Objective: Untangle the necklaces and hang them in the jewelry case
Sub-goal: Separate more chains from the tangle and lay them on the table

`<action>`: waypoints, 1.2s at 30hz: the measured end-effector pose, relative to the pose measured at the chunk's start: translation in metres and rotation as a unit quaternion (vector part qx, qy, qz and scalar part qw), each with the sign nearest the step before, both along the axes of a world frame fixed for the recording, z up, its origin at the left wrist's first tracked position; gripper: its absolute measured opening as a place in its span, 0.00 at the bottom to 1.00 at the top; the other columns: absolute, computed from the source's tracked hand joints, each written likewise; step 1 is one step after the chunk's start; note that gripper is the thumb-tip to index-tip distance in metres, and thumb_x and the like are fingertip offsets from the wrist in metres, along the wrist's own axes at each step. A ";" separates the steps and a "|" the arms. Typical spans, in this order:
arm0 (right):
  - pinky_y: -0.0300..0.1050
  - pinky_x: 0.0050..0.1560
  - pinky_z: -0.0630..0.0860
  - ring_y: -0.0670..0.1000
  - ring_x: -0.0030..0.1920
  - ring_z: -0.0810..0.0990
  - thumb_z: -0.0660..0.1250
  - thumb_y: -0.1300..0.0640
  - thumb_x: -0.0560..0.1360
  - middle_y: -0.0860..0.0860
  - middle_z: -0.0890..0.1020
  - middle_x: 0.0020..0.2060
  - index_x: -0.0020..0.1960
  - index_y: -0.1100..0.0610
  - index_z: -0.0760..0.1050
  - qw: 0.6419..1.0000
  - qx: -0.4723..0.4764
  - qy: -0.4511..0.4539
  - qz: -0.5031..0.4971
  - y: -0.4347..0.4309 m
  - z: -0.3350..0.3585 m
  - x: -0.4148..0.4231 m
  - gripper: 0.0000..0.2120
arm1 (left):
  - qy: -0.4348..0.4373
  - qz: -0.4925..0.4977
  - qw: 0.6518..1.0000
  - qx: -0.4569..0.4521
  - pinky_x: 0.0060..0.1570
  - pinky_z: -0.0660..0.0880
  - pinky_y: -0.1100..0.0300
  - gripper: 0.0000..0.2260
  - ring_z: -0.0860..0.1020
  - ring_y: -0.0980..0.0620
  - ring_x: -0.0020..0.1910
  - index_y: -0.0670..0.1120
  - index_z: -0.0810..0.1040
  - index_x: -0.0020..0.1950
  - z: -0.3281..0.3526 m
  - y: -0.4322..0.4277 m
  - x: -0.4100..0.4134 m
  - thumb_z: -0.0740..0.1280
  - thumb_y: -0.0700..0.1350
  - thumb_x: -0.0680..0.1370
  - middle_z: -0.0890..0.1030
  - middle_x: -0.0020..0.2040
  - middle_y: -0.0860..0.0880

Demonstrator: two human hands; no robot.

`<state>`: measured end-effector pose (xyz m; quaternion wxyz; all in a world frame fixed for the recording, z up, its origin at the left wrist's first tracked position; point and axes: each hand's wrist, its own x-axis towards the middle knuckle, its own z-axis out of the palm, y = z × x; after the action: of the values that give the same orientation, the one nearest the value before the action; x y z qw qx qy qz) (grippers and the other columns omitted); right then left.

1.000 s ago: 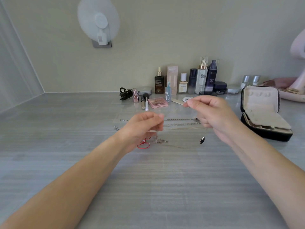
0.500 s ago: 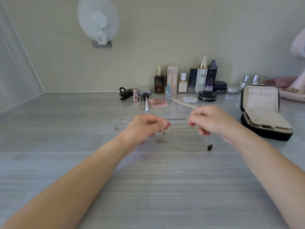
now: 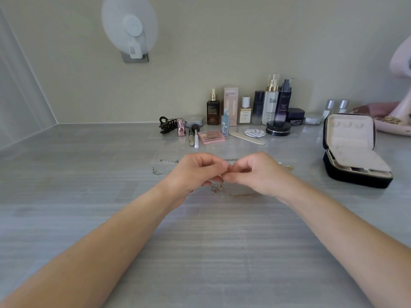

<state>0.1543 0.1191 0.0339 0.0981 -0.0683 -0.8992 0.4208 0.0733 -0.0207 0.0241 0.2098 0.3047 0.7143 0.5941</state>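
1. The tangle of thin gold and silver necklace chains [image 3: 219, 189] lies at the middle of the grey streaked tabletop [image 3: 200, 252], partly lifted between the two hands; small clasps and rings dangle just below the fingertips.
2. A fine gold strand [image 3: 243, 194] trails from the tangle to the right, its long axis running roughly left to right across the table.
3. The left hand [image 3: 195, 172] has its fingers curled, thumb and forefinger pinched shut on the chains.
4. The right hand [image 3: 255, 172] meets it fingertip to fingertip, likewise pinching the chains, the other fingers folded in.
5. Two silver link chains [image 3: 161, 171] lie flat behind the hands, stretched left to right, their ends showing left of the left hand.
6. The black zip jewelry case with a cream lining [image 3: 351, 150] stands open well to the right, lid upright.
7. Bottles, jars and a pink eyeshadow palette [image 3: 211, 136] line the back wall; a black claw hair clip [image 3: 166, 125] sits at their left end.
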 end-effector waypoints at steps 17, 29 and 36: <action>0.34 0.21 0.56 0.44 0.21 0.57 0.66 0.55 0.74 0.43 0.61 0.19 0.35 0.55 0.77 0.970 -0.197 0.125 -0.068 0.016 0.015 0.007 0.10 | 0.049 0.000 0.996 -0.073 0.34 0.68 0.63 0.02 0.77 0.61 0.31 0.47 0.81 0.43 0.001 -0.001 -0.001 0.70 0.41 0.72 0.83 0.30 0.55; 0.36 0.22 0.54 0.43 0.19 0.56 0.69 0.54 0.71 0.42 0.62 0.16 0.35 0.53 0.81 0.990 -0.121 0.056 -0.049 0.020 0.012 0.008 0.07 | 0.072 0.031 0.993 -0.088 0.29 0.64 0.64 0.06 0.74 0.66 0.25 0.49 0.81 0.43 0.003 -0.001 0.001 0.68 0.38 0.74 0.78 0.32 0.53; 0.35 0.23 0.51 0.45 0.20 0.54 0.68 0.56 0.72 0.49 0.61 0.20 0.35 0.54 0.80 0.977 -0.190 0.081 -0.055 0.023 0.010 0.006 0.08 | 0.064 0.043 0.994 -0.082 0.19 0.61 0.71 0.09 0.72 0.65 0.22 0.46 0.77 0.55 0.004 -0.002 -0.002 0.66 0.39 0.75 0.79 0.34 0.53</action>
<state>0.1607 0.1418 0.0442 0.1794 -0.1008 -0.7869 0.5818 0.0713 -0.0231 0.0283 0.1625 0.2928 0.7850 0.5212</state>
